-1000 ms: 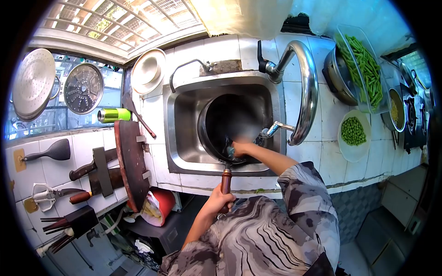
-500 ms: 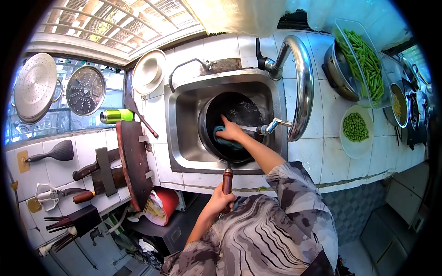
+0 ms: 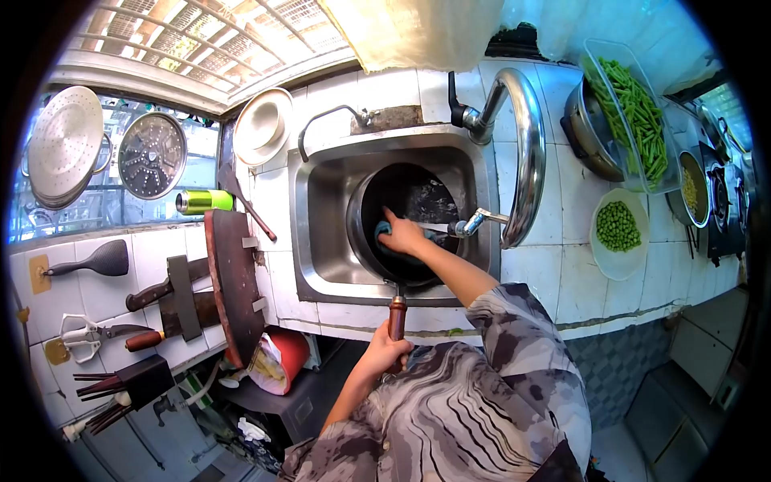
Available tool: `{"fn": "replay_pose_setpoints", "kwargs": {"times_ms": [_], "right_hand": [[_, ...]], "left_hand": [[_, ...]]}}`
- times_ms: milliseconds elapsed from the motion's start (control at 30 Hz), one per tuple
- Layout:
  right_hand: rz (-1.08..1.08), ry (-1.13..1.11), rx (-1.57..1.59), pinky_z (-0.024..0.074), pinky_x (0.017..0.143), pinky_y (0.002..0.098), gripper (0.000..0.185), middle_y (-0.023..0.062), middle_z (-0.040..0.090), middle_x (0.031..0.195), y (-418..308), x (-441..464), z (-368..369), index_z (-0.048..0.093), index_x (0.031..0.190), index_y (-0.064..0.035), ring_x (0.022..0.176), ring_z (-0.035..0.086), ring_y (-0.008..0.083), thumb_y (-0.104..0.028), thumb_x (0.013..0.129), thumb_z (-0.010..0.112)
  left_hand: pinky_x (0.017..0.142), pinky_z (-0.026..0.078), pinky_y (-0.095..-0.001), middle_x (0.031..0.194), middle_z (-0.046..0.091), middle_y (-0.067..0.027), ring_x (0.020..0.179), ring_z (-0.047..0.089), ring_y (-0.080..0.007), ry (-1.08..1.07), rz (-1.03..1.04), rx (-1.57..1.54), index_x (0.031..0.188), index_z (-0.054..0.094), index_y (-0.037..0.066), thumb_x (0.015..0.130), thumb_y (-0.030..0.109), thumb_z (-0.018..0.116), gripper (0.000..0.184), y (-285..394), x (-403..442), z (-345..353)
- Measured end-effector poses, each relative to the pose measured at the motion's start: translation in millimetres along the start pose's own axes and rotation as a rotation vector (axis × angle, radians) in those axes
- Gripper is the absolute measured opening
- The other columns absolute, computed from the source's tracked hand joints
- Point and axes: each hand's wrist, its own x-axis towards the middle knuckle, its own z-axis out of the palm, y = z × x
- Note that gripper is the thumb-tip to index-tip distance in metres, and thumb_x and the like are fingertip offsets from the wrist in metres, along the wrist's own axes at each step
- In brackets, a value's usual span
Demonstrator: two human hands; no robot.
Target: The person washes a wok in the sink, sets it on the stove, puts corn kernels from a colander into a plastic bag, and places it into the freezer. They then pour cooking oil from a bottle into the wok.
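Note:
A dark frying pan (image 3: 418, 193) rests in the steel sink (image 3: 321, 201), its brown wooden handle (image 3: 397, 317) reaching over the front edge. My left hand (image 3: 388, 351) is closed around the lower end of that handle. Inside the pan, my right hand (image 3: 404, 238) presses a blue-green cloth (image 3: 384, 230) against the bottom, with one finger stretched past it. Water runs from the chrome faucet (image 3: 526, 161) into the pan beside my right hand. Wet, shiny patches show on the pan's far right side.
To the right, a bowl of peas (image 3: 618, 229) stands near a clear container of green beans (image 3: 638, 120) above a metal pot (image 3: 586, 132). A stove (image 3: 727, 193) lies beyond. At left are a cutting board (image 3: 233, 289), a green cup (image 3: 205, 202) and racked knives (image 3: 181, 297).
My right hand and the cloth have shifted very slightly within the pan. My left hand keeps its hold on the handle.

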Motion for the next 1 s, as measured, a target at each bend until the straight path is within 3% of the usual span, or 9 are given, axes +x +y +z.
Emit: {"fn": "replay_pose_setpoints", "kwargs": {"times_ms": [233, 333, 400, 533, 600, 700, 800, 867, 1000], "right_hand": [[0.306, -0.193, -0.098, 0.0434, 0.083, 0.0458, 0.065, 0.0291, 0.056, 0.101, 53.2, -15.5, 26.3, 0.028, 0.126, 0.0062, 0.095, 0.055, 0.0411, -0.036, 0.080, 0.048], [0.423, 0.041, -0.182, 0.0413, 0.087, 0.0436, 0.060, 0.0274, 0.049, 0.116, 86.2, 30.1, 37.8, 0.030, 0.125, 0.0065, 0.105, 0.051, 0.0394, -0.029, 0.081, 0.050], [0.830, 0.295, 0.422, 0.0399, 0.089, 0.0435, 0.047, 0.0232, 0.047, 0.119, 59.6, 51.2, 9.2, 0.042, 0.116, 0.0046, 0.107, 0.050, 0.0362, -0.022, 0.079, 0.053], [0.982, 0.885, 1.043, 0.0414, 0.087, 0.0429, 0.030, 0.0159, 0.054, 0.110, 40.4, 113.9, 17.7, 0.053, 0.102, 0.0006, 0.102, 0.053, 0.0316, -0.018, 0.078, 0.054], [0.392, 0.412, 1.761, 0.0445, 0.082, 0.0413, 0.021, 0.0099, 0.059, 0.099, 11.0, 89.0, -9.5, 0.054, 0.096, -0.0039, 0.092, 0.056, 0.0253, -0.015, 0.078, 0.054], [0.114, -0.175, 1.972, 0.0465, 0.074, 0.0353, 0.014, 0.0046, 0.062, 0.087, -13.1, 62.0, -8.8, 0.057, 0.090, -0.0090, 0.080, 0.059, 0.0184, -0.017, 0.081, 0.049], [0.170, -0.526, 1.810, 0.0462, 0.071, 0.0321, 0.020, 0.0032, 0.061, 0.081, -34.4, 6.6, -10.4, 0.058, 0.084, -0.0099, 0.075, 0.058, 0.0157, -0.024, 0.083, 0.044], [0.308, -0.634, 1.323, 0.0454, 0.074, 0.0304, 0.026, 0.0063, 0.062, 0.083, -20.6, -23.0, -3.3, 0.061, 0.088, -0.0066, 0.079, 0.058, 0.0181, -0.027, 0.083, 0.046], [-0.025, -0.726, 0.103, 0.0460, 0.079, 0.0349, 0.061, 0.0173, 0.059, 0.105, 36.3, -31.8, -3.0, 0.056, 0.109, 0.0008, 0.092, 0.058, 0.0230, -0.043, 0.067, 0.061]], "left_hand": [[0.040, 0.042, -0.0255, 0.060, 0.046, -0.0038, 0.045, 0.049, -0.0120, -0.015, 0.009, -0.103, 0.099, 0.036, 0.000, 0.070, 0.000, 0.056, 0.036, 0.2, -2.3, 2.2], [0.040, 0.042, -0.0255, 0.060, 0.047, -0.0040, 0.045, 0.049, -0.0120, 0.003, -0.013, -0.102, 0.096, 0.036, 0.001, 0.070, 0.000, 0.056, 0.033, 7.2, -4.6, 7.4], [0.040, 0.042, -0.0256, 0.060, 0.047, -0.0042, 0.044, 0.049, -0.0120, -0.013, -0.001, -0.079, 0.095, 0.036, 0.001, 0.070, 0.000, 0.056, 0.033, 4.9, -0.5, 5.4], [0.040, 0.041, -0.0256, 0.060, 0.048, -0.0050, 0.044, 0.049, -0.0123, -0.025, 0.001, -0.033, 0.096, 0.035, 0.002, 0.069, -0.001, 0.056, 0.034, 4.2, 4.4, 2.5], [0.039, 0.041, -0.0257, 0.061, 0.048, -0.0049, 0.044, 0.048, -0.0121, -0.019, -0.010, -0.031, 0.095, 0.036, 0.002, 0.069, -0.002, 0.056, 0.033, 6.7, 2.4, 2.7], [0.038, 0.042, -0.0266, 0.061, 0.048, -0.0051, 0.044, 0.048, -0.0123, -0.030, -0.029, -0.049, 0.094, 0.036, 0.002, 0.069, -0.003, 0.056, 0.032, 8.0, 3.4, 0.3], [0.037, 0.043, -0.0278, 0.060, 0.048, -0.0056, 0.044, 0.049, -0.0130, -0.037, -0.041, -0.077, 0.093, 0.035, 0.002, 0.069, -0.003, 0.055, 0.032, 7.4, 2.5, -0.5], [0.036, 0.044, -0.0280, 0.060, 0.048, -0.0058, 0.044, 0.049, -0.0131, -0.034, -0.040, -0.091, 0.092, 0.035, 0.002, 0.069, -0.003, 0.055, 0.031, 6.6, 2.4, -2.1], [0.036, 0.043, -0.0273, 0.061, 0.048, -0.0056, 0.043, 0.049, -0.0131, -0.043, -0.028, -0.199, 0.091, 0.035, 0.003, 0.069, -0.002, 0.056, 0.031, 3.9, 0.1, -7.7]]}}
